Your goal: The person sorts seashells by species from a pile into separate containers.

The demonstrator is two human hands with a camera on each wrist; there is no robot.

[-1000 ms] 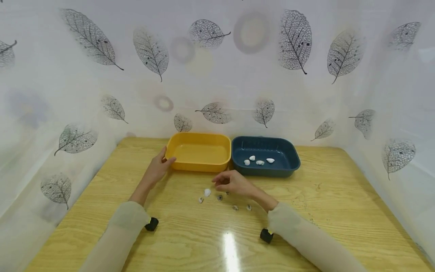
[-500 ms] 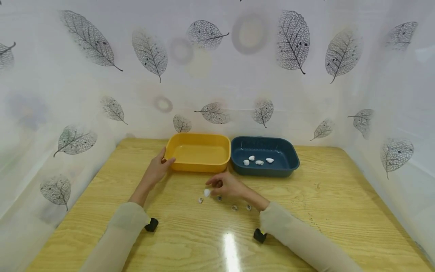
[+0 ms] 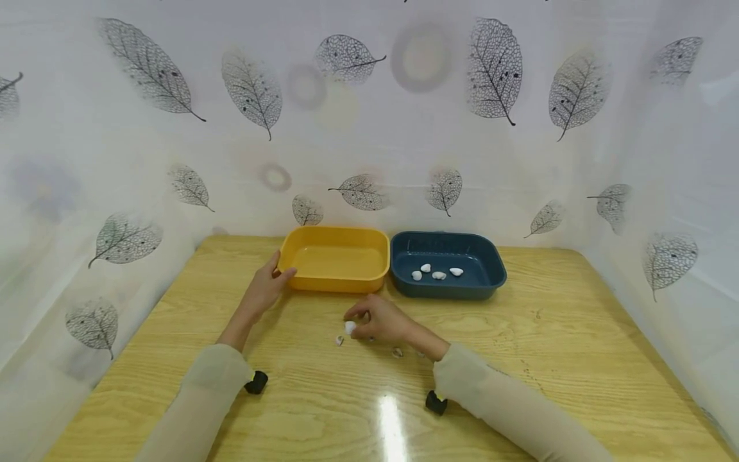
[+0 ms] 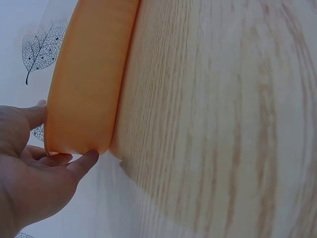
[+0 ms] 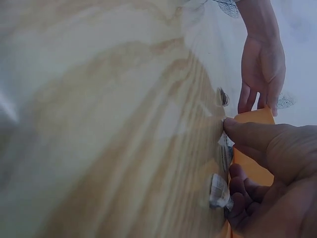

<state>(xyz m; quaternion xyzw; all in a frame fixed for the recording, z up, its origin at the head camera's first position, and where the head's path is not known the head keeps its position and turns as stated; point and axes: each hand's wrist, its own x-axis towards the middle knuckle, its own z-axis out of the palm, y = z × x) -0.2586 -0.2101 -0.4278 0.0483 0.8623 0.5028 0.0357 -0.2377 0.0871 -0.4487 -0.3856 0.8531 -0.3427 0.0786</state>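
At the left end of the yellow basin (image 3: 340,284), my left hand (image 3: 264,290) holds the wall, its thumb at the near rim and the fingers round the outside. The left wrist view shows these fingers against the orange-looking wall (image 4: 89,84). My right hand (image 3: 382,319) is low over the wood, thumb and forefinger pinching a white seashell (image 3: 349,328). In the right wrist view the thumb partly covers this shell. Near the hand lie small darker shells, one brownish shell (image 3: 339,341) to the left and another shell (image 3: 398,353) below the wrist.
Beside the yellow basin stands a dark blue basin (image 3: 456,292) with several white shells (image 3: 439,276) in it. Both are at the back of the wooden table (image 3: 312,410), close to a leaf-printed curtain (image 3: 369,128). A black wrist camera (image 3: 435,403) hangs under the right sleeve.
My right hand has moved left and slightly down to the white seashell, and its thumb and forefinger have closed on it. My left hand stays on the yellow basin.
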